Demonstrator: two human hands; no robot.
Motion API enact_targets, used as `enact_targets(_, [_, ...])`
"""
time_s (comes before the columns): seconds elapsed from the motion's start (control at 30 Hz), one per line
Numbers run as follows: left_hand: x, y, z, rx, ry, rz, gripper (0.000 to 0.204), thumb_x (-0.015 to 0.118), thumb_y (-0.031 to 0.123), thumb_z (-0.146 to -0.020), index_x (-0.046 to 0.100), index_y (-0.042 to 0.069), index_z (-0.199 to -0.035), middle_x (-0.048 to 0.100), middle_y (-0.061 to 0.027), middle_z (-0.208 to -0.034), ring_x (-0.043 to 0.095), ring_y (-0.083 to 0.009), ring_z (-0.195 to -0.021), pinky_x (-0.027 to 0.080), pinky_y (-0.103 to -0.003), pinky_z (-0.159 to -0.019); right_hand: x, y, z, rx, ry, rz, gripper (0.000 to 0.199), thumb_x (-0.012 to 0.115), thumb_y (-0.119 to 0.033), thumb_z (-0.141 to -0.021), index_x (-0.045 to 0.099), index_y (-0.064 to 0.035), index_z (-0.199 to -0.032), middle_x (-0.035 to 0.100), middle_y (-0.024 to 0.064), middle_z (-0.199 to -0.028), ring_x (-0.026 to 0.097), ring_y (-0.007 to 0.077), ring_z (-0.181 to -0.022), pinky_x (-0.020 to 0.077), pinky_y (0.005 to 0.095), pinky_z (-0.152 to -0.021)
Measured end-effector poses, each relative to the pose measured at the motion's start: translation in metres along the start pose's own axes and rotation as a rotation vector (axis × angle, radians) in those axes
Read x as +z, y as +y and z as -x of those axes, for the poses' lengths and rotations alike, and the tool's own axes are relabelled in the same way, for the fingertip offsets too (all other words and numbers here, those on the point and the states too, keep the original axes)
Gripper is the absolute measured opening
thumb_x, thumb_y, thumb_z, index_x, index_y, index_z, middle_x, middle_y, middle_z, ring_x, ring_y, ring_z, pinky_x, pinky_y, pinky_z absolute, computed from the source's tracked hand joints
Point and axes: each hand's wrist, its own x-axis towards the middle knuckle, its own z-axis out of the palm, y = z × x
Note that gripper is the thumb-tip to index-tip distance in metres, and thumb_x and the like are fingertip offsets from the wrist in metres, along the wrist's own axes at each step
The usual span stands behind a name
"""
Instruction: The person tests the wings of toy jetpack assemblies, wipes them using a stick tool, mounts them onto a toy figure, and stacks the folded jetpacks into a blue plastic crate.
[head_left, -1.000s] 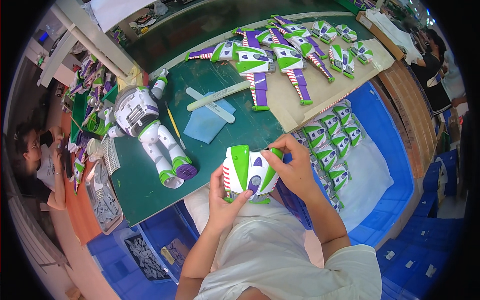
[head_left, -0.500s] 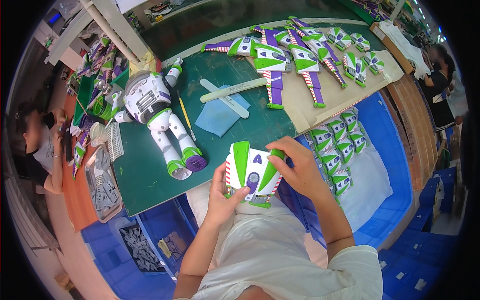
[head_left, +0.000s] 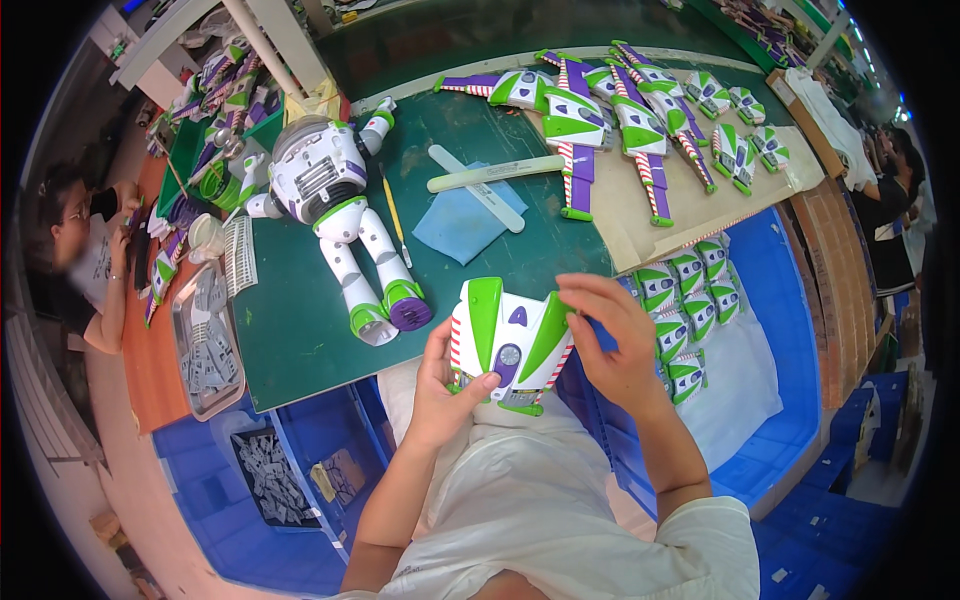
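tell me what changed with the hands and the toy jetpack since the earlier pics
The right hand has moved right, its thumb now off the front of the toy jetpack; whether its fingertips still touch the corner is unclear. The camera view has shifted too. The left hand keeps its hold, thumb on the front; the toy astronaut and the crossed sticks on the blue cloth stayed put.

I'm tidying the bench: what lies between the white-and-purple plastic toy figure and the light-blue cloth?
In the head view, a thin yellow stick-like tool lies between the toy figure and the cloth.
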Motion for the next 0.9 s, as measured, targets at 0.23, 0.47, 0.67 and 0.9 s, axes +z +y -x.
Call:
enact_targets(0.23, [-0.011,0.011,-0.002,0.138,-0.237,-0.566,0.065,0.075,0.009,-0.069,0.044,0.002,-0.126,0.052,-0.0112,-0.114,0.052,-0.0194,-0.106,0.041,-0.031,-0.092,-0.02,-0.029,-0.007,-0.065,-0.114,0.2,0.042,0.069,-0.007,-0.066,0.056,-0.0034,-0.106,0.052,0.0158,-0.114,0.053,0.0315,-0.101,0.044,0.0387,-0.082])
enact_targets(0.47, [0.014,0.002,0.02,0.054,-0.329,-0.449,0.069,0.074,0.012,-0.071,0.031,0.006,-0.125,0.052,-0.0136,-0.111,0.053,-0.0231,-0.107,0.043,-0.034,-0.089,-0.018,-0.045,0.016,0.012,-0.733,0.125,0.061,0.064,-0.013,-0.07,0.04,-0.0007,-0.125,0.046,0.017,-0.119,0.046,0.0343,-0.104,0.0368,0.0431,-0.087])
enact_targets(0.67, [0.02,0.005,0.021,-0.069,-0.337,-0.372,0.068,0.071,0.007,-0.069,0.032,0.008,-0.125,0.052,-0.0114,-0.107,0.052,-0.0232,-0.103,0.044,-0.034,-0.085,-0.012,-0.05,0.054,0.329,-0.59,-0.011,0.068,0.061,-0.012,-0.069,0.033,0.0034,-0.129,0.047,0.0202,-0.11,0.048,0.036,-0.102,0.0368,0.0395,-0.089])
enact_targets(0.9, [0.01,0.006,0.031,-0.201,-0.223,-0.372,0.051,0.065,0.015,-0.078,0.039,0.009,-0.122,0.054,-0.0103,-0.105,0.054,-0.0199,-0.092,0.044,-0.031,-0.08,0.013,-0.035,0.055,0.395,-0.679,-0.103,0.07,0.065,-0.013,-0.064,0.037,0.0024,-0.126,0.05,0.0164,-0.108,0.051,0.0286,-0.101,0.0387,0.0356,-0.088])
